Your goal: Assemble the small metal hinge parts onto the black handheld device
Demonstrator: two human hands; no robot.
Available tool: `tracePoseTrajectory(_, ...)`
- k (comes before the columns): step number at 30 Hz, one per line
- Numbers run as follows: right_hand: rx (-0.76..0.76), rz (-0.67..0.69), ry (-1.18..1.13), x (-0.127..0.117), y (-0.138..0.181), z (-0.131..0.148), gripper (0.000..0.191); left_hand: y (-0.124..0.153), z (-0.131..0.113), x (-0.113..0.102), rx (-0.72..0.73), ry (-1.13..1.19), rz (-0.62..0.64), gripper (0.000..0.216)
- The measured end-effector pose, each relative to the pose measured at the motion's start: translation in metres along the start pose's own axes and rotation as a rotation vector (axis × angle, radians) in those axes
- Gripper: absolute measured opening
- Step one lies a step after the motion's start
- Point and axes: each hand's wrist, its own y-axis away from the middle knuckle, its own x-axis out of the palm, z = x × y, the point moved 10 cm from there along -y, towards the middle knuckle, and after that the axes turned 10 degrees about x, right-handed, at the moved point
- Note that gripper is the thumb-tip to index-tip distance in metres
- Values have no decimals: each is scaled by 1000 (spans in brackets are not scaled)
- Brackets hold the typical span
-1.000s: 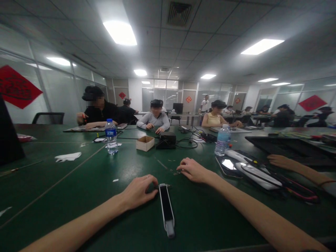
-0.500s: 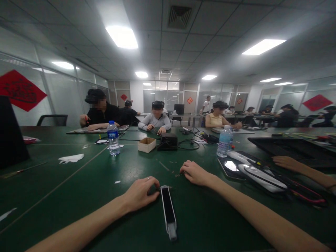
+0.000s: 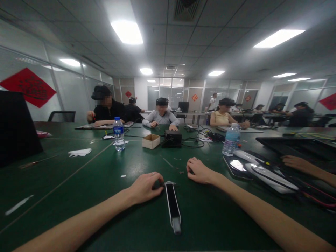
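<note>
My left hand (image 3: 145,187) lies on the green table (image 3: 91,182) with its fingers curled, the fingertips against the far end of a slim black-and-white device (image 3: 173,206) that points back toward me. My right hand (image 3: 200,170) rests a little farther out, closed into a loose fist; anything inside it is hidden. A few tiny metal parts (image 3: 181,171) lie on the table just left of its knuckles, not touching them.
Two water bottles (image 3: 119,134) (image 3: 231,139), a small cardboard box (image 3: 151,141) and a black unit (image 3: 172,138) with cables stand mid-table. Dark trays and white devices (image 3: 262,171) lie at right, by another person's hand (image 3: 296,161). Several people sit opposite.
My right hand has drawn slightly back from the tiny metal parts and closed into a fist. My left hand stays at the device's end. The view has shifted a little.
</note>
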Motion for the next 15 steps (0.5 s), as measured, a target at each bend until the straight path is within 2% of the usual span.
tracePoseTrajectory(4,-54,-20,-24,-10,4,12,3,0,-1,-1,-5,-21,18,18)
tracePoseTrajectory(8,-32,18,-91,-15,9,22,2,1,-3,-1,3,-24,33,19)
tracePoseTrajectory(15,-198,68,-180,-15,24,60,6,0,-4,1,15,-27,38,14)
